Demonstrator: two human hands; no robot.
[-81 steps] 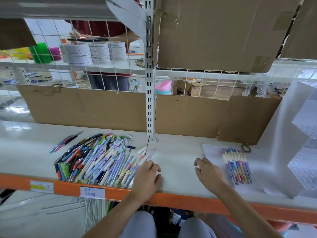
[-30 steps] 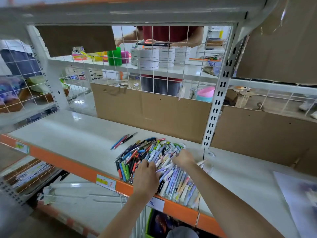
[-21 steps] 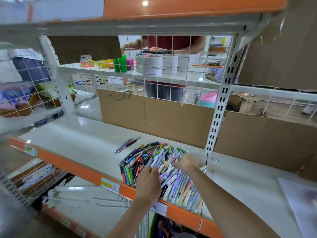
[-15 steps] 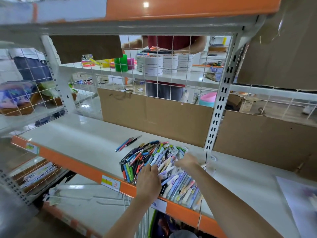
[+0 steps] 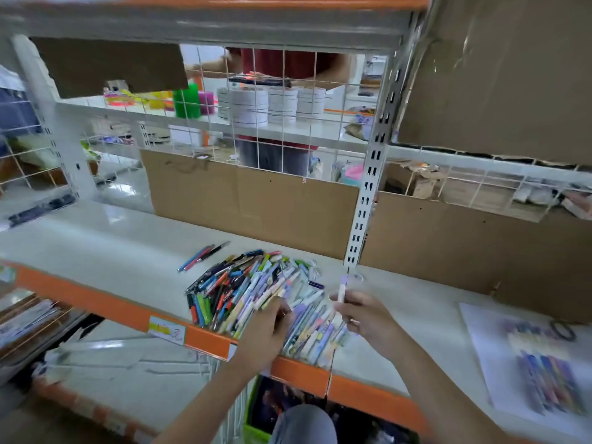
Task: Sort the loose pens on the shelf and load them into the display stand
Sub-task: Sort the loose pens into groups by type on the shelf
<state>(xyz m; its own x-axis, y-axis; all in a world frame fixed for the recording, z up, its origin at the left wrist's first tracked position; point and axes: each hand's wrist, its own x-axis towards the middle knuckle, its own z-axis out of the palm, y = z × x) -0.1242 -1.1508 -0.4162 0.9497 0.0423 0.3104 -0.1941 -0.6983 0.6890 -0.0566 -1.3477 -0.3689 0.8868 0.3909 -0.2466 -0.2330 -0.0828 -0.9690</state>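
One white pen (image 5: 342, 290) with a purple cap is pinched in the right hand (image 5: 365, 315). The left hand (image 5: 267, 328) is curled on the big pile of pens (image 5: 253, 293), still unsorted on the shelf (image 5: 96, 251). A few sorted pens (image 5: 544, 373) are laid on paper. The stand cannot be seen.

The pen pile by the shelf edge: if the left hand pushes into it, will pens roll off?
Probably some. The pen pile lies loose and reaches the orange shelf edge, with no lip visible. The pens look round and smooth, so they likely slide or roll. Pushing rearward with the left hand seems safer.
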